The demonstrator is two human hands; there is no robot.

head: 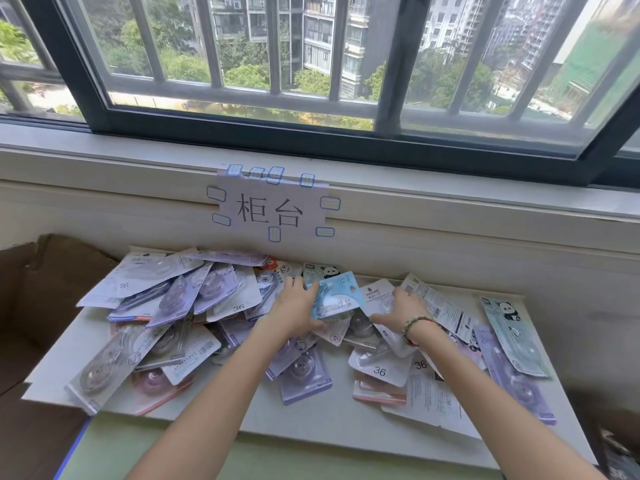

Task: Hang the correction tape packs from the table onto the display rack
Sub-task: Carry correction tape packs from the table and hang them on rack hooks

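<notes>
Several correction tape packs (180,299) lie heaped on a white table (311,424) under a window. My left hand (296,308) is in the middle of the heap and holds a light blue pack (337,296) by its left edge, thumb on top. My right hand (403,308), with a beaded bracelet on the wrist, rests on a white pack (375,294) just right of the blue one, fingers bent over it. A panda-print pack (322,271) lies behind the blue one. No display rack is in view.
A paper sign (272,206) is taped to the wall below the window sill. A brown cardboard box (41,292) stands at the table's left end. More packs, one with a panda (512,337), reach the table's right edge. A green surface (277,462) shows below the table's front edge.
</notes>
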